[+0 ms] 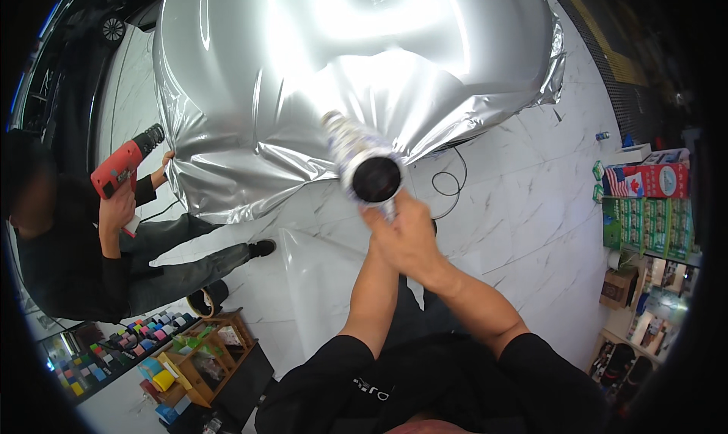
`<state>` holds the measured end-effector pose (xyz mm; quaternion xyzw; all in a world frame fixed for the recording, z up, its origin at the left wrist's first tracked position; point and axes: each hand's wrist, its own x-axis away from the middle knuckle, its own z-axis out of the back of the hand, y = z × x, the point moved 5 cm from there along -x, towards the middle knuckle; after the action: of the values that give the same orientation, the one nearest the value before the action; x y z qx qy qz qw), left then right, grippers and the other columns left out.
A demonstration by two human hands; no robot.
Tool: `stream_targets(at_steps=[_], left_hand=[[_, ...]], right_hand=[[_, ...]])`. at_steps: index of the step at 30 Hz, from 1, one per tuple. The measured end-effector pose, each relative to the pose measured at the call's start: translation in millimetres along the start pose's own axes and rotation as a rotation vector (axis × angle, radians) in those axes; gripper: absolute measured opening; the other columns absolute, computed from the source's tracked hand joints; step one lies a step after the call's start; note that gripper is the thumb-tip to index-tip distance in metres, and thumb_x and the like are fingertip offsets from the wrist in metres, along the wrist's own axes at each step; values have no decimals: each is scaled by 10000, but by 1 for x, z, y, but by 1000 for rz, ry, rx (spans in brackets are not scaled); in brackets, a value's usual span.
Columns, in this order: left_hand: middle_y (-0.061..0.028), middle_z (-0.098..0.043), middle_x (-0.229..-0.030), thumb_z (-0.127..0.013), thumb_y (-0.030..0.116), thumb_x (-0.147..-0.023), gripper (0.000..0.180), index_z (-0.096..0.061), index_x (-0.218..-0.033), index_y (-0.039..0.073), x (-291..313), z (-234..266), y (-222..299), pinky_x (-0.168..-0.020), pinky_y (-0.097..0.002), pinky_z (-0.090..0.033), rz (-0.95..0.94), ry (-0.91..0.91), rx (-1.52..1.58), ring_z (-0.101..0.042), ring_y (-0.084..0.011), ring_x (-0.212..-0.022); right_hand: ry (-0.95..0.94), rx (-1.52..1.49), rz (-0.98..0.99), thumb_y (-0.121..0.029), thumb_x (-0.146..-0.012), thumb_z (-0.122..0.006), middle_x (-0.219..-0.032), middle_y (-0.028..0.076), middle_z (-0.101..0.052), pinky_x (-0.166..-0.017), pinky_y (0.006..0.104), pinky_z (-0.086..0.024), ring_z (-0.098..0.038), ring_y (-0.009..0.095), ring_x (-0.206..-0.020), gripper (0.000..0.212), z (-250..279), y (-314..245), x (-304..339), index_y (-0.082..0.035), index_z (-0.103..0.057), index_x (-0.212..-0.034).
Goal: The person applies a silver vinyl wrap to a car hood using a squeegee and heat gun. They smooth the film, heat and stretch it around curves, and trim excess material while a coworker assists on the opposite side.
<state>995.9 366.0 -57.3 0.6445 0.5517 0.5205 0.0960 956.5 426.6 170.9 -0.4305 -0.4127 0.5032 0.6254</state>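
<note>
In front of me a heat gun (356, 153) with a white and blue patterned body points away, its nozzle toward the silver film (250, 157). My right hand (415, 240) is closed round its handle. Pressed against it at the handle is my left hand (377, 228), also closed, its fingers partly hidden. The glossy film drapes over a car's front end (364, 24), with creases and folds fanning along the lower edge. At the left, a co-worker's hand (117, 208) holds a red heat gun (121, 168), and that person's other hand (168, 161) grips the film's edge.
Behind the co-worker (61, 259) stands a dark car (68, 70). A black cable (459, 187) loops on the white marbled floor (523, 206). Clear sheeting (311, 282) lies left of my legs. Stacked boxes (652, 221) and shelves (652, 305) line the right; a wooden rack (205, 366) stands lower left.
</note>
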Motion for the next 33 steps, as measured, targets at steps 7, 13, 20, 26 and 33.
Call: stream_targets(at_steps=[7,13,20,26,33], left_hand=[[-9,-585,-802,-447,593,-1067,609,-626,-982,17,9,-15,15,-510,-308,-376,-23,6,48,-495,-108,-595],[8,-560,-770,-481,570,-1065,559,-610,-1033,27,8,-5,7,-496,-277,-351,10,8,23,-456,-81,-568],[4,-559,-758,-485,560,-1066,545,-608,-1031,30,7,-6,9,-518,-277,-389,2,88,38,-466,-84,-569],[-128,-687,-1084,-501,602,-1042,662,-637,-1215,-22,-5,0,-5,-857,-343,-566,-45,-17,42,-666,-204,-940],[-107,-626,-997,-478,565,-1066,606,-591,-1161,-22,-26,18,-27,-681,-296,-514,-179,-57,89,-597,-177,-763]], right_hand=[[253,-43,2,-147,-934,-672,-889,212,-732,-691,385,-543,-718,305,-750,330,38,1,0,47,-628,-1197],[127,39,15,-176,-939,-672,-848,223,-713,-684,387,-537,-712,310,-722,335,28,0,9,34,-632,-1197],[236,-39,-35,-186,-974,-673,-783,123,-682,-598,317,-492,-624,174,-638,280,41,11,12,40,-646,-1138],[89,17,-136,-167,-935,-660,-855,224,-708,-662,367,-527,-671,289,-670,364,35,23,19,36,-625,-1236],[143,42,-66,-179,-939,-680,-810,212,-701,-645,409,-535,-668,318,-630,324,46,20,22,48,-633,-1167]])
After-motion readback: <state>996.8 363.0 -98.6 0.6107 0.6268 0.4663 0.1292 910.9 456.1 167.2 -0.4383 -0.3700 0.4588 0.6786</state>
